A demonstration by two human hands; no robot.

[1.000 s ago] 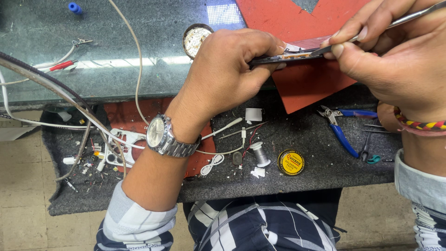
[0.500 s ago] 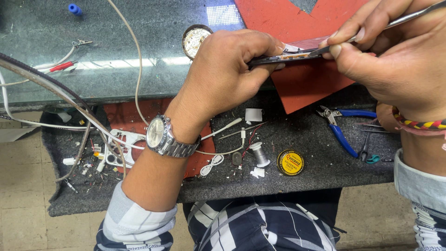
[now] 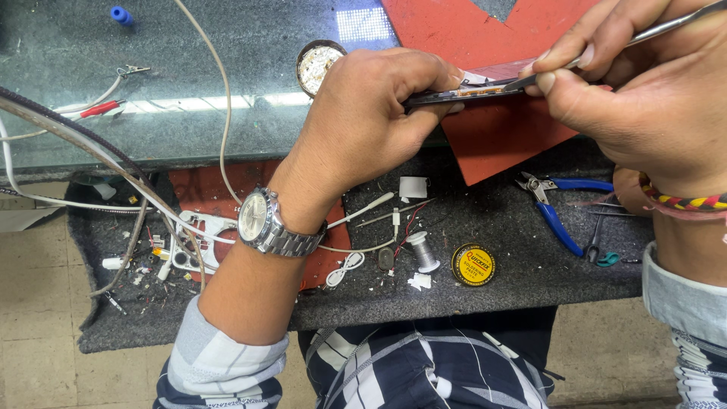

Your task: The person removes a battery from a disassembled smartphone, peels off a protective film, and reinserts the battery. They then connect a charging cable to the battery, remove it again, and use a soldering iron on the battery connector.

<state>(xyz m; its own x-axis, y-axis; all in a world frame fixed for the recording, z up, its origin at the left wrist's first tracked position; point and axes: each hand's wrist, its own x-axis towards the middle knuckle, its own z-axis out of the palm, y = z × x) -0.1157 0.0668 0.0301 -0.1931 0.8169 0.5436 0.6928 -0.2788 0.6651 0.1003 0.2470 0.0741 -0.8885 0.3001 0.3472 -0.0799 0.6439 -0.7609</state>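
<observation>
Left grip (image 3: pixel 371 113) pinches a thin dark phone (image 3: pixel 462 92) edge-on; right grip (image 3: pixel 628 91) pinches a metal tool (image 3: pixel 644 32) (tip touching it).

You've got one blue-handled pliers (image 3: pixel 556 212), one solder spool (image 3: pixel 422 251), one yellow round tin (image 3: pixel 473 264), one wristwatch (image 3: pixel 261 221).

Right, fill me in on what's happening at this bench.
A person sits at a cluttered grey felt-covered bench. The left hand grips a thin, flat dark device edge-on above a red mat. The right hand holds a slim metal tool with its tip at the device's edge. Blue-handled pliers, a small spool of solder wire and a round yellow tin lie untouched on the bench.
</observation>
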